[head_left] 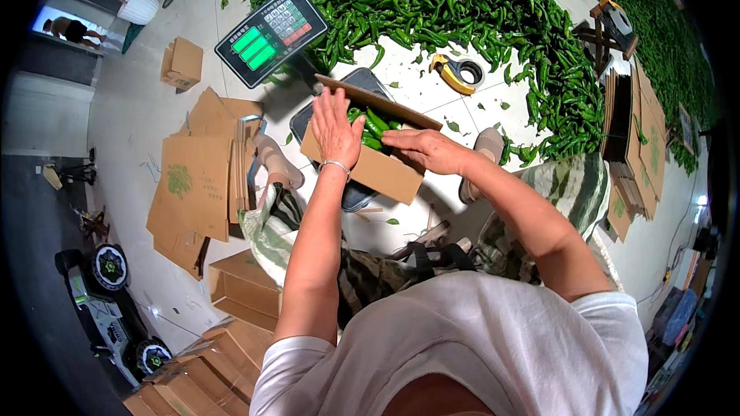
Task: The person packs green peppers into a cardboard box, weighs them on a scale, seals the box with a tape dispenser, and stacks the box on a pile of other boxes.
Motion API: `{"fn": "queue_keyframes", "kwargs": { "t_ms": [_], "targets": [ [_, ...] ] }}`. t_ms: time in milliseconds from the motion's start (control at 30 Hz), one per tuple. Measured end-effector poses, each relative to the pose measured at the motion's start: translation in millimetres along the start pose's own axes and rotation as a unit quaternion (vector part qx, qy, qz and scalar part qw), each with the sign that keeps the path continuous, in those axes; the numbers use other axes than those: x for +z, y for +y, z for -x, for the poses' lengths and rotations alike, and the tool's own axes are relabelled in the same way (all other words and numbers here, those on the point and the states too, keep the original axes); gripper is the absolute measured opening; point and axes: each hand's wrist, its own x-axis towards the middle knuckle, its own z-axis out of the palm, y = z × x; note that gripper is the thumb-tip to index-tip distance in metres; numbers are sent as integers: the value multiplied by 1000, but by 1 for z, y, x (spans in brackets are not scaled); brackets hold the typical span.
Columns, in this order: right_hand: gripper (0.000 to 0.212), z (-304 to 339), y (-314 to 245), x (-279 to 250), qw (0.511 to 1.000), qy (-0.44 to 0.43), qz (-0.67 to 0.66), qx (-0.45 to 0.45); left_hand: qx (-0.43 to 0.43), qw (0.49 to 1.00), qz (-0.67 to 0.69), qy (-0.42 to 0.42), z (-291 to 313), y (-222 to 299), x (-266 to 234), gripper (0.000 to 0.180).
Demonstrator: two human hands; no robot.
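Observation:
An opened cardboard box (374, 173) with green peppers (373, 123) inside stands between my feet, on the dark platform (362, 78) of a scale. Its long far and near flaps are folded outward. My left hand (337, 132) lies over the box's left end, fingers stretched out and nearly flat. From the right, my right hand (433, 151) reaches across the other end with straight fingers, their tips beside the peppers. Neither hand grips a pepper. The palms hide both ends of the box.
Beyond the box is a wide heap of green peppers (401, 0). The scale's lit display (270, 37) stands at the far left, a yellow tape dispenser (458, 74) at the far right. Flattened cartons (193, 185) lean at left, more cartons (636, 139) at right. A toy-like wheeled vehicle (108, 316) is at lower left.

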Motion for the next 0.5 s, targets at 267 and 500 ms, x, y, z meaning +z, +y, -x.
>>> {"fn": "queue_keyframes", "kwargs": {
  "t_ms": [267,500],
  "targets": [
    [68,-20,-25,-53,961,205,177,61,-141,989,-40,-8,6,6,29,80],
    [71,-2,-15,39,953,59,291,57,-283,923,72,250,14,-18,25,57]
  ]
}}
